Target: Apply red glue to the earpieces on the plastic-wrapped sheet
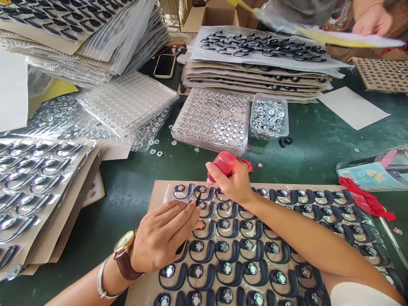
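Observation:
My right hand [236,180] is wrapped round a red squeeze bottle [224,163], tilted with its lower end over the far edge of a cardboard sheet [162,193]. Rows of black curved ear-hook pieces [231,250] lie on this sheet under clear film, each with a round silver part in it. My left hand [167,233] is closed on dark pointed tweezers [198,199]. Their tip points at a silver part in the far row, just left of the bottle; whether it touches cannot be seen. The left palm hides some pieces beneath it.
Beyond the sheet stand a stack of trays with small round parts [212,119] and a clear tub of metal washers [268,117]. Stacked sheets of black pieces [255,80] rise behind; more sheets [35,187] lie left. Another person's hand [372,20] holds a yellow-edged sheet at upper right.

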{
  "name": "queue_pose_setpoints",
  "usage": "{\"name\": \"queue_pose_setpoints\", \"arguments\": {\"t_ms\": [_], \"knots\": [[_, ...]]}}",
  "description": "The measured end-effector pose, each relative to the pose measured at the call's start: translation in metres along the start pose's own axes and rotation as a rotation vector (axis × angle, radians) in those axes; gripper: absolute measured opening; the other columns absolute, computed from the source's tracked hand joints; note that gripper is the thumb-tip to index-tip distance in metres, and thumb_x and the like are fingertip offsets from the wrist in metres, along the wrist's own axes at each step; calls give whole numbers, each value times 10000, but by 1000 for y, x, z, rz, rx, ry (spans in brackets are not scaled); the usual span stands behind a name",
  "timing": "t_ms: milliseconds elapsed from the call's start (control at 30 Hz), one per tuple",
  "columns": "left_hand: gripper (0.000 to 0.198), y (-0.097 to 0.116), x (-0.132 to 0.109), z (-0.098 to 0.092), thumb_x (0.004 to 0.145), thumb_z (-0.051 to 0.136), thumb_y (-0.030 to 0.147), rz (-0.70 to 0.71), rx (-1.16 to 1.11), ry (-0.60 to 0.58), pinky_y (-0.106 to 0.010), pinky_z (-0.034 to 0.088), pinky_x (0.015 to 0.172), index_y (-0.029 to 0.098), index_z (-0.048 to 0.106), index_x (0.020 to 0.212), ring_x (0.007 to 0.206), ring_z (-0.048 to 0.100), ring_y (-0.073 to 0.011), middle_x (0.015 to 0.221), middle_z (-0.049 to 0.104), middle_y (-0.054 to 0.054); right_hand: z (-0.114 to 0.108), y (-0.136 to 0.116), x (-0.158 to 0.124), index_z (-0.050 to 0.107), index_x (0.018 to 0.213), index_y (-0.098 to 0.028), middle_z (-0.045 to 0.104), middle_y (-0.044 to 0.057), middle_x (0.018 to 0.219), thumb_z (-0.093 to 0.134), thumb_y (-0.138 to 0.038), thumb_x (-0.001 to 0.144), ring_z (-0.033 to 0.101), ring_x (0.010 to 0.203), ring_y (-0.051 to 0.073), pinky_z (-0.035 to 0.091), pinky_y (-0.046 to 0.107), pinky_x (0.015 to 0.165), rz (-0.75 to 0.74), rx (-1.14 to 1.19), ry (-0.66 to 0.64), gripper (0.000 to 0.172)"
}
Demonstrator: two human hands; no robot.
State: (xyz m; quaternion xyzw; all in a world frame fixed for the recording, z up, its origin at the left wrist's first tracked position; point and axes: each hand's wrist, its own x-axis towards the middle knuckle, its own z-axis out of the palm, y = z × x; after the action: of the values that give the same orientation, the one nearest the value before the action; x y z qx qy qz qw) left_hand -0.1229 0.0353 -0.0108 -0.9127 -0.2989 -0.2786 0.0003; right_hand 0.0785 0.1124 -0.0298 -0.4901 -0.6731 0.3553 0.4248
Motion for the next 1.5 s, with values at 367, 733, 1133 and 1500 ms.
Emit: {"name": "queue_pose_setpoints", "arguments": {"t_ms": [367,733,1133,1500], "knots": [[258,-9,5,-4,824,564,66,-119,-134,24,-301,557,750,140,625,1064,822,673,-162,949,716,-64,0,-1,-1,566,663,-215,665,-18,542,587,-403,883,620,523,125,503,277,633,-10,28,6,290],[239,-15,9,-7,801,591,27,-198,-243,55,-282,536,715,140,639,1006,782,671,-148,909,725,-55,1,1,-3,547,663,-210,646,-1,543,599,-437,861,588,528,134,492,283,616,-7,-17,21,305],[163,-26,8,-6,858,565,82,-355,-305,95,-254,547,710,174,668,945,789,683,-139,873,729,-37,6,5,-6,589,802,-206,678,-5,611,599,-475,858,628,580,138,508,291,668,-3,106,-117,275],[204,-11,11,-5,833,581,60,-161,-196,73,-275,550,741,159,639,1002,813,683,-145,917,725,-45,-38,-19,9,556,731,-213,622,-22,591,654,-491,808,618,530,127,514,271,544,128,269,-148,306]]}}
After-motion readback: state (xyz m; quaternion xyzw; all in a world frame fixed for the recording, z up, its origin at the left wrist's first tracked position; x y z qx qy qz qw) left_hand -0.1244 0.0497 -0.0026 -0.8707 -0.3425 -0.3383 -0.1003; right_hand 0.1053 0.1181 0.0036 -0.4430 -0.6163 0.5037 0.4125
